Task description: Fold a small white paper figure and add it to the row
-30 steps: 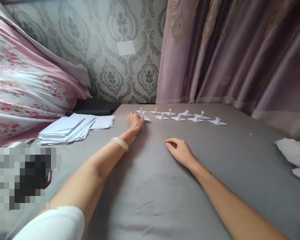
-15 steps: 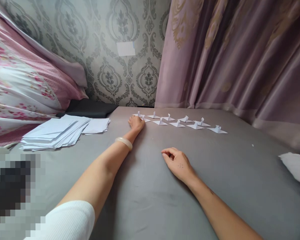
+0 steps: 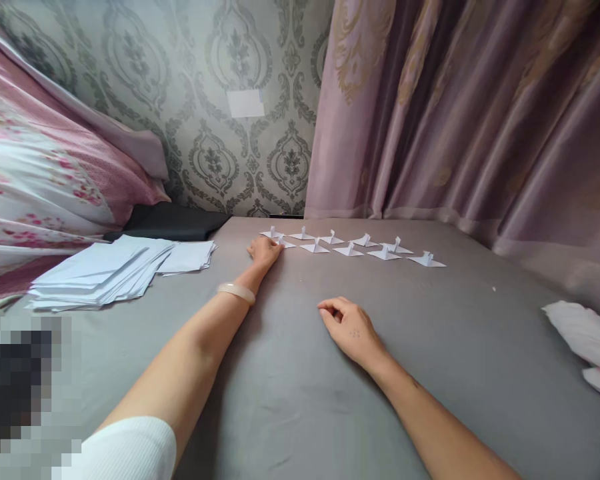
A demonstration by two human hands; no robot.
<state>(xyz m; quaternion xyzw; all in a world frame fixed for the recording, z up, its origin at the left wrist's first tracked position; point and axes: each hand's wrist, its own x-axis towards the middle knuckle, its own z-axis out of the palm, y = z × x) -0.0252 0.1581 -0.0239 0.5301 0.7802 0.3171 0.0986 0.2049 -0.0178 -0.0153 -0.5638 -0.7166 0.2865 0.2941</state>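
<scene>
My left hand [image 3: 264,251] is stretched far out across the grey bed sheet [image 3: 300,400], fingers pinched on a small folded white paper figure [image 3: 283,243] at the left end of a row. Several more folded paper figures [image 3: 350,249] stand in two short rows running right from it. A pale bangle [image 3: 236,292] circles my left wrist. My right hand [image 3: 351,328] rests palm down on the sheet nearer to me, fingers loosely curled, holding nothing.
A loose stack of white paper sheets [image 3: 110,270] lies at the left. Floral pink bedding [image 3: 45,180] is piled behind it. A dark cushion [image 3: 175,221] sits by the patterned wall. Mauve curtains [image 3: 460,120] hang at the right; white cloth [image 3: 587,333] lies at the right edge.
My left hand has stayed at the left end of the paper row. My right hand has drawn back slightly toward me. The view has shifted a little.
</scene>
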